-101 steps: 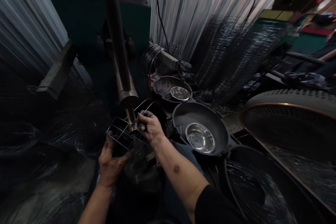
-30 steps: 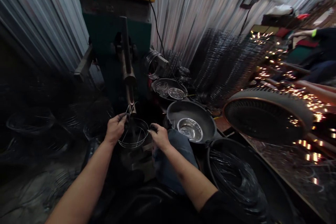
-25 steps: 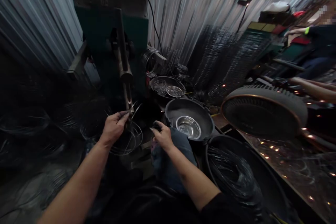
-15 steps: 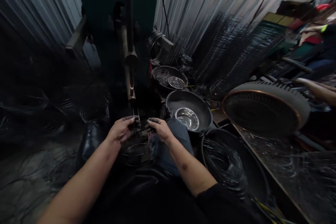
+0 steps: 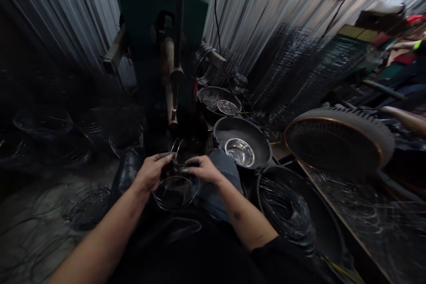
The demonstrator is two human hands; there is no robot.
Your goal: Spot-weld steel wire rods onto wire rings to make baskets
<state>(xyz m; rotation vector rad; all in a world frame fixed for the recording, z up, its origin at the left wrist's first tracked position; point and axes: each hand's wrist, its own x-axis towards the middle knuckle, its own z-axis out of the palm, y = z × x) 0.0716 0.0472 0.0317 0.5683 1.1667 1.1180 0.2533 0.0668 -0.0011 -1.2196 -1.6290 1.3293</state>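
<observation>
My left hand is closed, thumb and fingers pinching a thin wire frame in front of my lap. The frame has a round ring at the bottom and curved wires standing up by my fingertips. My right hand comes in from the other side, its fingers pressed together at the frame's wires. Shadow hides the exact spot it grips. Just beyond my hands, the dark machine's upright rod ends in a copper-coloured tip, apart from the frame.
Right of my knee stands a black pan with a shiny metal bowl. A second pan lies behind it, and a wire coil fills a large tub. A round fan stands farther right. Wire rings cover the left floor.
My right hand has moved left and down to the wire frame. The frame has tilted, with its ring now showing more fully. My view has shifted slightly left.
</observation>
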